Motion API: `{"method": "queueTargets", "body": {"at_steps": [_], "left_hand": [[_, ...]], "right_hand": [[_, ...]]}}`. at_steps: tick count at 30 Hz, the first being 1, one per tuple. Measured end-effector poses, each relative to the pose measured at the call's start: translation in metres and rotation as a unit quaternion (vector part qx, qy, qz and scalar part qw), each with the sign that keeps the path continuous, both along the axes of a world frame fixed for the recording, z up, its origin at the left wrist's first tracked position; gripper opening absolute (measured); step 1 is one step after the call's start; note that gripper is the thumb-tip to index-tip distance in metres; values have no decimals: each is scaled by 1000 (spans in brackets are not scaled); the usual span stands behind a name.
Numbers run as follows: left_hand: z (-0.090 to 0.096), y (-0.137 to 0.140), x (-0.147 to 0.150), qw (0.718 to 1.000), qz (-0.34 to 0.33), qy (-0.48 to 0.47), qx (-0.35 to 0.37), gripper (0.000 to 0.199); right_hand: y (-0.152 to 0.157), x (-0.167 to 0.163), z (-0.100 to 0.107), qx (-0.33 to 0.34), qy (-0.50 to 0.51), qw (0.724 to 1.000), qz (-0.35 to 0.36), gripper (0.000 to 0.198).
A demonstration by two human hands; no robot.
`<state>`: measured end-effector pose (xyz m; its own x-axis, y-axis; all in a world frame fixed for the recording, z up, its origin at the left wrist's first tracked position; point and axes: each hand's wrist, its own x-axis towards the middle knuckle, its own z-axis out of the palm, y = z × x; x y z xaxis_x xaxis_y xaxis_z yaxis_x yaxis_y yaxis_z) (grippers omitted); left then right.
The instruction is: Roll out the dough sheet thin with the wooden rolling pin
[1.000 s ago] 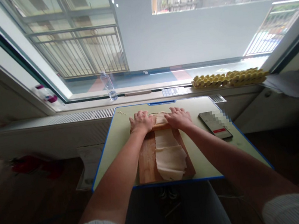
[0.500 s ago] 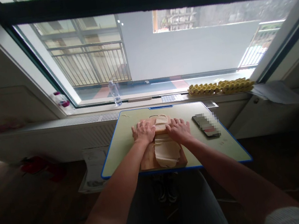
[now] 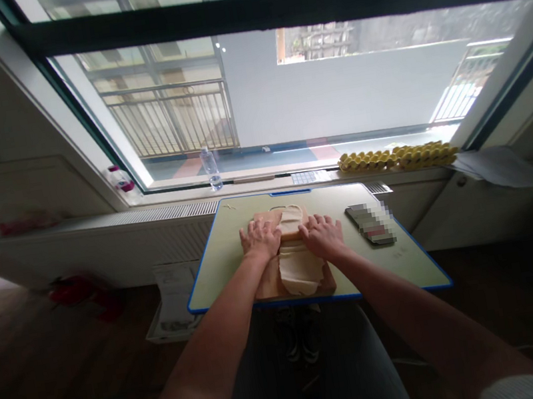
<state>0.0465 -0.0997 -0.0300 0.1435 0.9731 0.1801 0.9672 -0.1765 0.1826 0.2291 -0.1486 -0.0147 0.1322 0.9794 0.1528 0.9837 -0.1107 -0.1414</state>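
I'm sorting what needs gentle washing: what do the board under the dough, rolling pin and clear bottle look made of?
Board: probably wood, fairly smooth, by its warm brown tone.
Rolling pin: likely wood, by its tan color; finish unclear.
Clear bottle: probably glossy plastic, being see-through; glass isn't ruled out.

No lettering or number can be read. The purple label on the clear plastic bottle [image 3: 122, 179] at the window's left corner is too small and blurred. The dark rectangular phone [image 3: 365, 230] has its screen mostly pixelated — nothing legible there. Faint grey marks on the pale green, blue-edged tabletop [image 3: 215, 261], near its right edge — perhaps characters, perhaps not — are too indistinct to make out.
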Motion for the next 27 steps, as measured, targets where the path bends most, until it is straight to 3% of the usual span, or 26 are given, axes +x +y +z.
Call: {"method": "queueTargets", "body": {"at_steps": [11,22,27], "left_hand": [[11,42,6,999,-3,-8,-40,58],[13,101,11,995,-5,-9,-97,61],[10,124,14,996,9,-19,-85,58]], "right_hand": [[52,7,-1,-24,25,999,-14,55],[115,19,4,-88,89,992,-19,78],[137,21,5,-86,102,991,-19,81]]}}
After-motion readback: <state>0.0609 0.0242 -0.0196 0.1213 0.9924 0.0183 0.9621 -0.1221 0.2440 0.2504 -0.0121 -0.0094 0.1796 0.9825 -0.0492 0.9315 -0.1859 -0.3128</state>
